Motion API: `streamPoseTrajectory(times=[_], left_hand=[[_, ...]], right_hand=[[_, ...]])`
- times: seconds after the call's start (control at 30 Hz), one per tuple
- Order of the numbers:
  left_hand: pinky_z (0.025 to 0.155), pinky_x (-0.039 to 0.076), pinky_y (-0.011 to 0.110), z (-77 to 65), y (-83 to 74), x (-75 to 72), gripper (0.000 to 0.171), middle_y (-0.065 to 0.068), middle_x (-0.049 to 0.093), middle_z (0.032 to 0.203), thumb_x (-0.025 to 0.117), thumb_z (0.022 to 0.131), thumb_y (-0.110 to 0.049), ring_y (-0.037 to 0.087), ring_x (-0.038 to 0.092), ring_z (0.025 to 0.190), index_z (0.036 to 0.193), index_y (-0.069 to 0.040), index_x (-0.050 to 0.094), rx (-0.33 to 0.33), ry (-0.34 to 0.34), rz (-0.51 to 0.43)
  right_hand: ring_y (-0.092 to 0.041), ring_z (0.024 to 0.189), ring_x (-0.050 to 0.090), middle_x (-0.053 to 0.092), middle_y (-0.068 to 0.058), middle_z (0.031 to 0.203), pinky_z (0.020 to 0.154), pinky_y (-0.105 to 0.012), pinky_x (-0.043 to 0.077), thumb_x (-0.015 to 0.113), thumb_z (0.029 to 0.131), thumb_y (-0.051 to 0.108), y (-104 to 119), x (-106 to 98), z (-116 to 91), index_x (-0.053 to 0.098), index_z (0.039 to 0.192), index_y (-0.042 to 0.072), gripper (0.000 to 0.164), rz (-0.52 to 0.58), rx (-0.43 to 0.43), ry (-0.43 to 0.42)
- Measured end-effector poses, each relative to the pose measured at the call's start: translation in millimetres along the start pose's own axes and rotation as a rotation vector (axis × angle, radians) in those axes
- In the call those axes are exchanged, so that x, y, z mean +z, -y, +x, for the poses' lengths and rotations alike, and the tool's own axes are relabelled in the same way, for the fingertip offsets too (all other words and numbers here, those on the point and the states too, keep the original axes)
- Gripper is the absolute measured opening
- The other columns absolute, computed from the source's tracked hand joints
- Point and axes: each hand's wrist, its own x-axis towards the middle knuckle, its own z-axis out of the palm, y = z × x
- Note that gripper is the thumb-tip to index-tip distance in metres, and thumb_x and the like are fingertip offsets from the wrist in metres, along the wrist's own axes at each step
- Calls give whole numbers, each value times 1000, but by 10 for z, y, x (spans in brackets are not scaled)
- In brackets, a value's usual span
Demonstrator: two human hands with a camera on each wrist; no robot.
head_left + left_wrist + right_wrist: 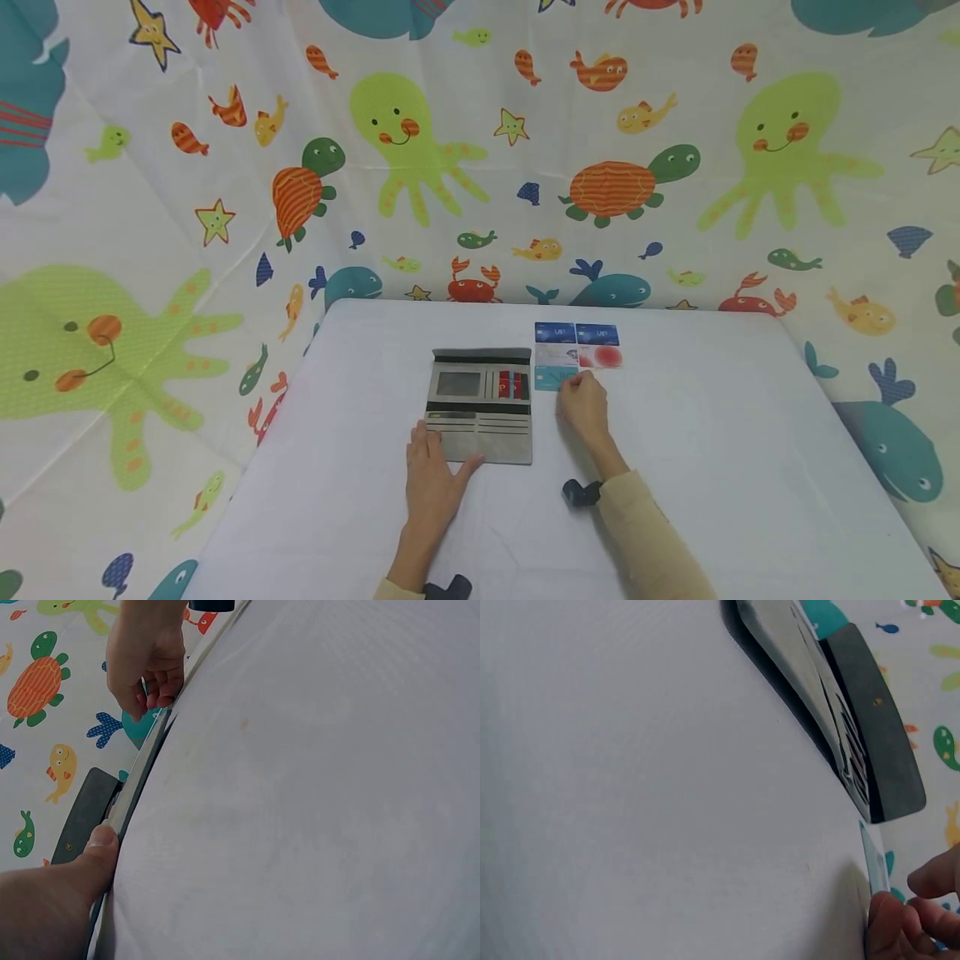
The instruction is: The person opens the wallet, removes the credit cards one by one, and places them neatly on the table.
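Observation:
A grey wallet (502, 451) lies unfolded on the white table, with card slots, a clear window (459, 383) and red cards (511, 385) in its upper part. My left hand (432, 482) rests on the wallet's lower left edge, thumb spread along the bottom; its thumb (101, 851) shows on that edge in the left wrist view. To the wallet's right, my right hand (585, 408) touches the right end of a teal card (547, 378) lying flat. In the right wrist view, the thumb stands apart from the bent fingers (887, 922) at the card.
Above the teal card lie two blue cards (555, 332), a white card (551, 354) and a white card with a red disc (602, 357), in close rows. A sea-animal patterned cloth (525, 267) hangs behind the white table (712, 417). Each wrist bears a dark camera.

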Motion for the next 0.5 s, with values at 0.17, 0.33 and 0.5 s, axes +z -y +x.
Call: streamPoseTrajectory(times=[0.17, 0.33, 0.5], left_hand=[[122, 26, 58, -4, -5, 6, 94, 29, 28, 161, 79, 79, -54, 46, 27, 150, 142, 6, 44, 12, -16, 5], [123, 24, 57, 10, 5, 1, 94, 28, 27, 161, 78, 80, -56, 45, 25, 151, 142, 7, 45, 6, -3, 12], [123, 25, 57, 12, 19, 1, 94, 28, 26, 162, 77, 80, -56, 45, 25, 152, 141, 7, 45, 1, 2, 9]], right_hand=[[-26, 83, 60, 64, -16, 91, 73, -34, 51, 55, 96, 14, 76, 83, -78, 60, 102, -2, 18, 4, -22, 13], [-23, 82, 59, 64, -13, 90, 71, -30, 50, 59, 95, 13, 194, 184, -139, 62, 100, -1, 15, 13, -69, 37], [-19, 78, 59, 66, -12, 87, 65, -22, 50, 66, 92, 10, 302, 293, -217, 64, 99, -1, 13, 49, -132, 116]])
